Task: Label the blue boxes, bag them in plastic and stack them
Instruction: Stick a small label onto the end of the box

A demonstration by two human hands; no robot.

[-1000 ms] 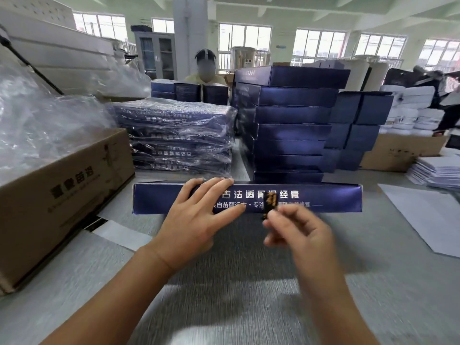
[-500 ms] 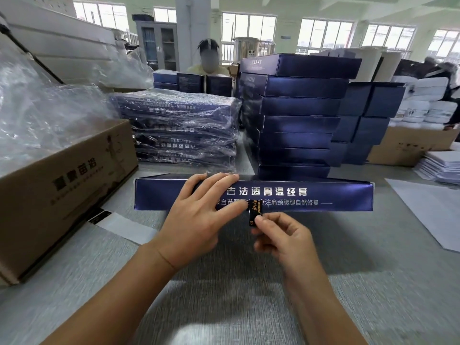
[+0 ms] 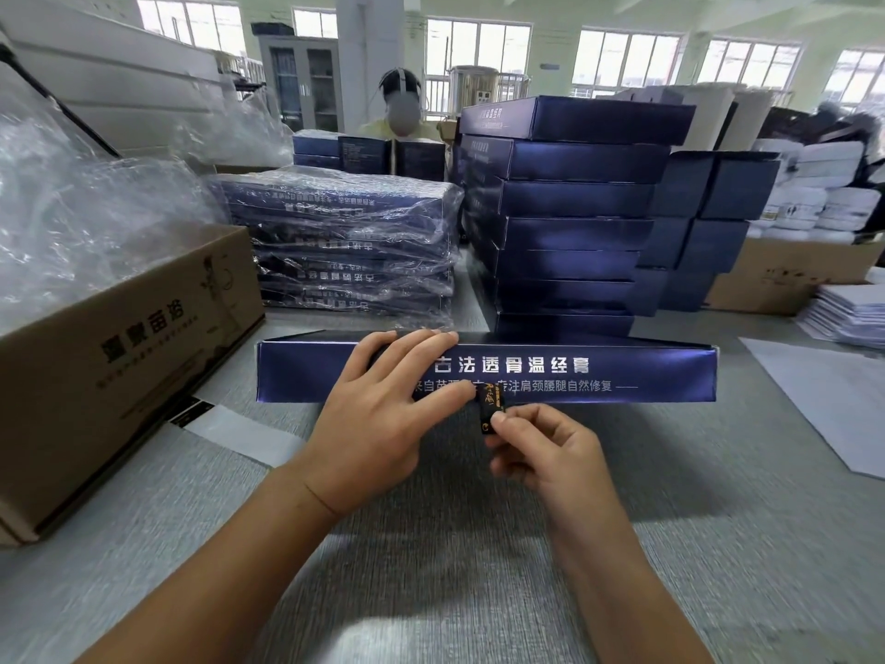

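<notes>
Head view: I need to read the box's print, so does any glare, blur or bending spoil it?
Head view: white print on the long dark blue cardboard box is sharp, though the left hand hides part; sheen pales the box's left end; the small black gold-printed label is soft; the grey table smears towards the frame edges.

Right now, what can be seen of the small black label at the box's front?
The label is a small black strip with gold marks, standing upright. The right hand pinches its lower end; its upper end overlaps the lower front edge of the blue box, beside a fingertip of the left hand. Whether it already sticks is unclear.
</notes>
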